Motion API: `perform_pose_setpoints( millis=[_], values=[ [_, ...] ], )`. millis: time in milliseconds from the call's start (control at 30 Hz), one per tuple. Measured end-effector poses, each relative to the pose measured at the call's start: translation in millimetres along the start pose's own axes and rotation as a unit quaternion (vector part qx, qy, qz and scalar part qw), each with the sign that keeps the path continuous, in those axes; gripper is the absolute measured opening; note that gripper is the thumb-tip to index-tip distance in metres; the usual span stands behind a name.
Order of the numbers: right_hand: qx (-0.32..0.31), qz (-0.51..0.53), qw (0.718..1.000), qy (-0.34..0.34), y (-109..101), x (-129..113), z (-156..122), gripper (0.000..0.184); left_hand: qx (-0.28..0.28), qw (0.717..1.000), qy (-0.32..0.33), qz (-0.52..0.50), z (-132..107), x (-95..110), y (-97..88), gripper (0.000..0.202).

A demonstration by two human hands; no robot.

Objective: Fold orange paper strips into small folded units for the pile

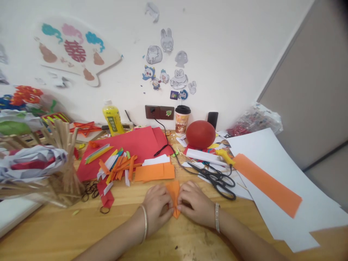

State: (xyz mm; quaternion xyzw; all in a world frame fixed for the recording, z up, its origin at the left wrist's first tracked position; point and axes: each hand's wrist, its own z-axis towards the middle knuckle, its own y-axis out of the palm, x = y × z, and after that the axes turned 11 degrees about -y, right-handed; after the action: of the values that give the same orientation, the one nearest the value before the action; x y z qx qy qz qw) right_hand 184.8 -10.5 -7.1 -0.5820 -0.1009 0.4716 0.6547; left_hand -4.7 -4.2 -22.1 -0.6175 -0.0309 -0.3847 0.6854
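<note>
A small folded piece of orange paper [174, 192] lies on the wooden table [54, 232] right in front of me. My left hand [156, 208] presses on its left side with curled fingers. My right hand [194, 203] pinches its right side. Both hands meet at the paper's middle fold, and a bracelet shows on each wrist. The lower tip of the paper pokes out between the hands.
Black scissors [217, 179] lie just right of my hands. Orange sheets [154, 172], coloured strips [116, 165] and red paper [136, 143] lie behind. An orange strip [268, 185] rests on white sheets [285, 170]. A jar of sticks [63, 159] stands left; a bottle [112, 117], cup [182, 121] and red ball [200, 134] stand at the back.
</note>
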Motion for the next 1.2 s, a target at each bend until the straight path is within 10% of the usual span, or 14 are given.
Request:
perform_pose_setpoints(
  millis=[500, 1200],
  values=[
    [0.034, -0.095, 0.993, 0.065, 12, -11, -2, 0.008, 0.018, 0.997, -0.052, 0.047, 0, 12, 2.9, 0.011],
    [0.033, 0.05, 0.995, 0.085, 2, -1, -1, 0.017, -0.039, 0.99, -0.115, 0.068, 3, 22, -6.5, 0.005]
  ],
)
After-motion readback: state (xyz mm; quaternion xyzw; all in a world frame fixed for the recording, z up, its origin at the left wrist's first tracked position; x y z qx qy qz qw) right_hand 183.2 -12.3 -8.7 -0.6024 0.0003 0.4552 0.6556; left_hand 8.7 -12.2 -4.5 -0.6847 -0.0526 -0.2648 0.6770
